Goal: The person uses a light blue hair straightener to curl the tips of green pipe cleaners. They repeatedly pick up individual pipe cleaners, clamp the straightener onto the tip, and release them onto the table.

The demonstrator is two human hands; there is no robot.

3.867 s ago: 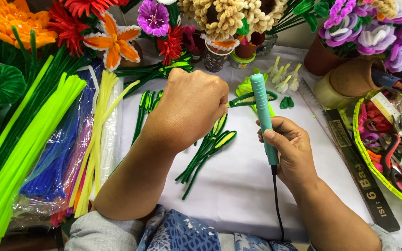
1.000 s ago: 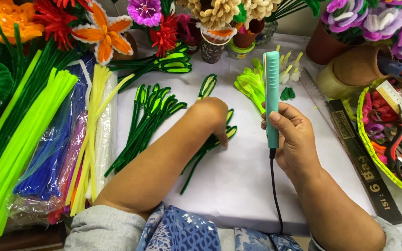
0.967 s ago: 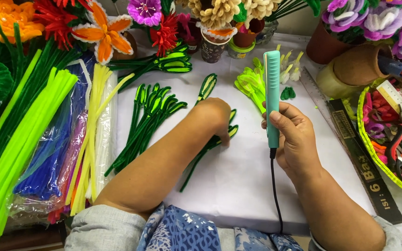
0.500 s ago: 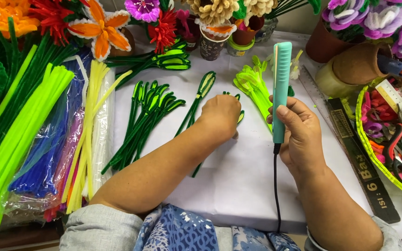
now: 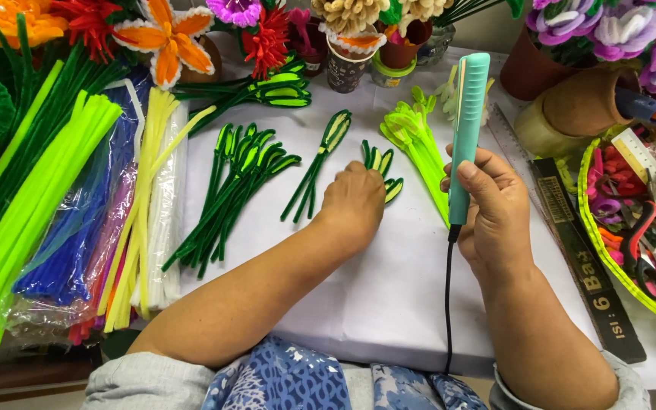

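White table (image 5: 389,304) | your left hand (image 5: 354,205) closes on green leaves (image 5: 383,168) | right hand (image 5: 495,209) grips the iron (image 5: 466,129) | keep it upright, clear of fingers.

Right hand (image 5: 495,216) grips teal flat iron (image 5: 466,129); left hand (image 5: 354,201) on green leaves (image 5: 383,168).

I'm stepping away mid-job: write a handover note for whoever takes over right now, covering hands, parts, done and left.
Left hand: palm down on the white table cover, fingers on a small cluster of green leaf-shaped pipe-cleaner stems; whether its grip has closed on them is hidden.
Right hand: grip closed around a teal corded flat iron, held upright above the table, clamping nothing.
Parts: pile of finished dark green leaf stems to the left, one separate leaf stem beside it, bright lime green pieces by the iron.
Done: many leaves are shaped.
Left: the cluster under the left hand looks next, probably for the iron.
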